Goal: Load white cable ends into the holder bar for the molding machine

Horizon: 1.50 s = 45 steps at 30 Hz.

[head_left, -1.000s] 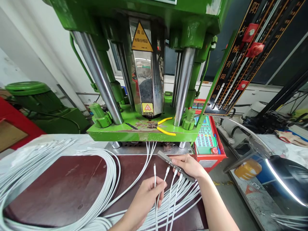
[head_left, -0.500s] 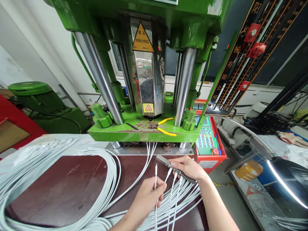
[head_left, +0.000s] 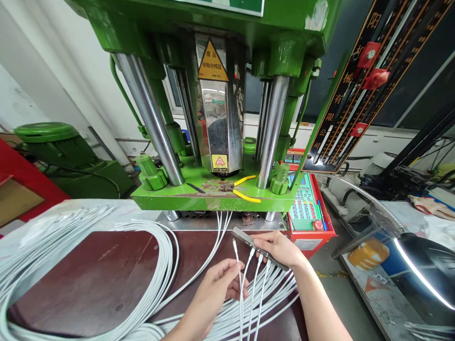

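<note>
My left hand (head_left: 222, 291) pinches a white cable (head_left: 239, 265) just below its plug, whose tip points up near the left end of a grey metal bar (head_left: 243, 237). My right hand (head_left: 279, 247) grips that bar along its upper side, thumb on top. Three other white cables (head_left: 251, 293) run up to the bar's lower edge, with their plugs at it. Beneath both hands, a fan of white cables (head_left: 273, 289) lies on the dark red table (head_left: 85, 279).
A green press (head_left: 213, 201) stands behind the table, with yellow-handled pliers (head_left: 247, 195) on its plate. Coiled white cables (head_left: 167, 265) lie at the left. A red control box (head_left: 309, 232) and a lamp (head_left: 423, 260) are at the right.
My left hand's fingers have shifted up the cable and loosened from a fist to a pinch. The plug now tilts and sits closer to the bar. My right hand has barely moved.
</note>
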Each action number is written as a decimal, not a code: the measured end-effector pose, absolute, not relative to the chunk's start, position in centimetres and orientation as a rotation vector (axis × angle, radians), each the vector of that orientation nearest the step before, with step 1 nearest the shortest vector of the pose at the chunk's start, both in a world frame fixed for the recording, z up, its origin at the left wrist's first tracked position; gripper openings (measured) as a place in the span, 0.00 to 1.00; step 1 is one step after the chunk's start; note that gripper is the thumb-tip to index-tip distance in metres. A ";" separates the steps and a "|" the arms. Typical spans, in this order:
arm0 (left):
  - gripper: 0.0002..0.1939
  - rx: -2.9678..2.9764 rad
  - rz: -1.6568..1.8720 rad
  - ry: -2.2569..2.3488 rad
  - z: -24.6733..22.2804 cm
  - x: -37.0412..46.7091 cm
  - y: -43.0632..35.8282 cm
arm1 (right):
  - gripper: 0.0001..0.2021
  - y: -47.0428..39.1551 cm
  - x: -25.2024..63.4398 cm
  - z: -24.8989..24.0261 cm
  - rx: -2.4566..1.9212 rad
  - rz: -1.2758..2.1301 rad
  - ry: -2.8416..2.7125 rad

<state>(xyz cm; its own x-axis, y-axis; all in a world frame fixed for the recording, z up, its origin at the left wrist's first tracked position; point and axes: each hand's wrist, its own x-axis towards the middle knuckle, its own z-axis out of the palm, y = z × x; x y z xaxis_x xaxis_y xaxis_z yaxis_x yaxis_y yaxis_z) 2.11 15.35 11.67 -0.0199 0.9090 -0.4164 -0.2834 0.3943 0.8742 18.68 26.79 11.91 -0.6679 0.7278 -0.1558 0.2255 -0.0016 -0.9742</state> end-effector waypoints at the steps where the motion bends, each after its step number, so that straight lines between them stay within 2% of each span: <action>1: 0.18 0.666 1.071 1.236 11.7 1.9 15.3 | 0.20 26.8 18.7 11.9 -0.984 1.712 -1.877; 11: 0.15 0.918 0.949 1.500 11.3 0.4 14.9 | 0.19 27.1 18.7 11.6 -1.012 1.731 -1.860; 31: 0.13 0.923 0.894 1.559 10.5 0.2 15.8 | 0.18 26.8 18.4 11.1 -0.993 1.661 -1.942; 45: 0.11 0.886 1.002 1.532 11.8 0.8 16.8 | 0.19 26.5 18.3 11.5 -0.947 1.580 -1.985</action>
